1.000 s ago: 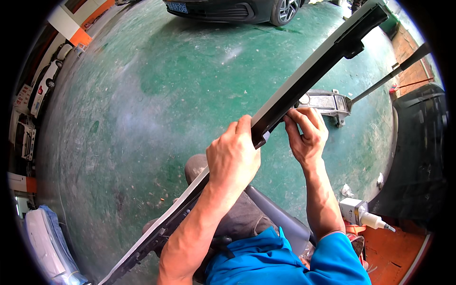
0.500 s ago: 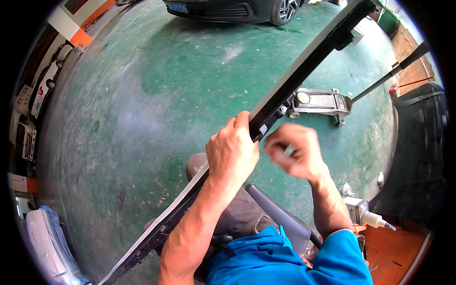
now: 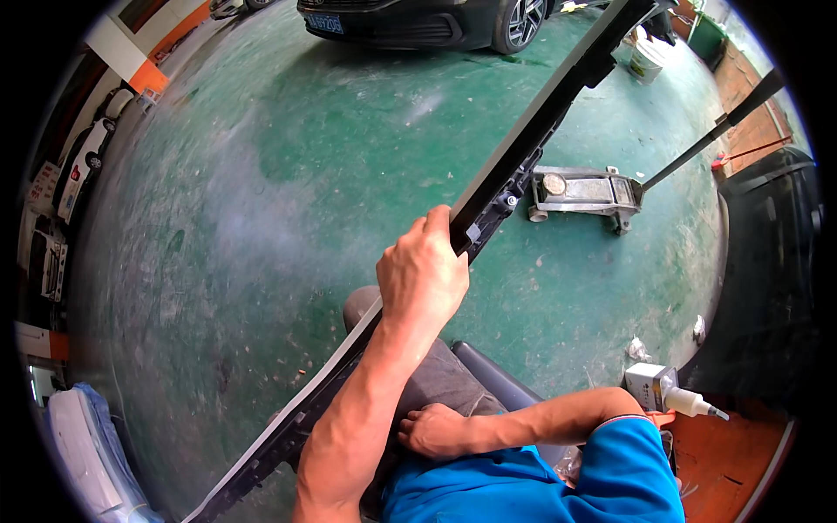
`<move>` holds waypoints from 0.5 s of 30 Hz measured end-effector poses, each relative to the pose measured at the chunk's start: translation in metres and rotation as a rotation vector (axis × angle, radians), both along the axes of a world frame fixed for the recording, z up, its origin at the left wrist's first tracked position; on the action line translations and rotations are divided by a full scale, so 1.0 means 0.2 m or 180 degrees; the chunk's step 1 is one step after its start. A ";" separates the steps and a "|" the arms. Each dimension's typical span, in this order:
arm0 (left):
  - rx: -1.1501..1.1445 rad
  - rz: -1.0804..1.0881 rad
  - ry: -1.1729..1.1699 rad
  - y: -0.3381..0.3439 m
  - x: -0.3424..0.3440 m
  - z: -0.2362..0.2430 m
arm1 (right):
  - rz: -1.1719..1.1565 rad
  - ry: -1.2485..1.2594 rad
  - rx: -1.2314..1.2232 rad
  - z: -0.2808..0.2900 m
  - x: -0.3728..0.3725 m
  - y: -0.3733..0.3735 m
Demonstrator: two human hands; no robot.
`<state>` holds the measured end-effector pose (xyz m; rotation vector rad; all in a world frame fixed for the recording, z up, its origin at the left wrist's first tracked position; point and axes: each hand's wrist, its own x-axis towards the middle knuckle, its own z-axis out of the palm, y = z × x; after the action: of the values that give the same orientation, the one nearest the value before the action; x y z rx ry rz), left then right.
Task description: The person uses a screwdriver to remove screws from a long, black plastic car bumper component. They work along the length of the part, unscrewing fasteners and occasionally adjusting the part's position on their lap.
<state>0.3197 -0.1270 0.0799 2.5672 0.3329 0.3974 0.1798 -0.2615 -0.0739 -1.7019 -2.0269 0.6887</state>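
Observation:
A long car trim strip (image 3: 532, 131), black with a silver-grey edge and clips along its underside, slants from the lower left to the upper right across my lap. My left hand (image 3: 424, 275) is wrapped round its middle. Down on my lap, beside the blue shirt, rests my right hand (image 3: 436, 431), its fingers curled in toward the dark trousers (image 3: 445, 379). Whatever is under those fingers, if anything, is hidden. A small white clip (image 3: 512, 200) shows on the strip just beyond my left hand.
A floor jack (image 3: 588, 190) with a long handle stands on the green floor to the right. Beyond are a white bucket (image 3: 646, 61) and a dark car (image 3: 401, 22). At lower right a capped nozzle bottle (image 3: 689, 403) lies by a tin (image 3: 647, 383). A wrapped panel (image 3: 83, 444) is at lower left.
My right hand has dropped from beside the strip to my lap. The strip has shifted slightly left and rolled a little, with my left hand still round it.

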 end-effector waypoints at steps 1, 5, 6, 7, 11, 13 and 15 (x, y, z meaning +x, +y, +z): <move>-0.0002 0.0000 -0.0046 0.01 0.00 -0.01 | -0.0047 -0.0080 -0.0021 0.01 -0.02 0.01; -0.0141 0.0054 -0.0092 -0.01 0.00 0.00 | -0.0200 0.0065 -0.0024 -0.08 -0.09 0.04; -0.0190 0.0108 -0.0057 -0.01 0.00 0.01 | -0.0267 0.0142 0.0063 -0.13 -0.13 0.06; -0.0200 0.0115 -0.0057 -0.01 0.01 0.02 | -0.0333 0.0220 0.0151 -0.19 -0.15 0.06; -0.0212 0.0091 -0.0051 0.00 0.00 0.00 | -0.0322 0.1149 0.0465 -0.15 -0.04 0.05; -0.0213 0.0073 -0.0038 0.01 0.00 0.00 | -0.0444 0.1593 0.0227 0.13 0.20 0.01; -0.0228 0.0035 -0.0046 0.00 0.01 0.01 | -0.0464 0.1845 0.0318 0.41 0.49 -0.08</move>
<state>0.3225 -0.1270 0.0824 2.4924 0.3499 0.4008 0.2772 -0.2772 0.0087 -1.3702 -1.4939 0.8889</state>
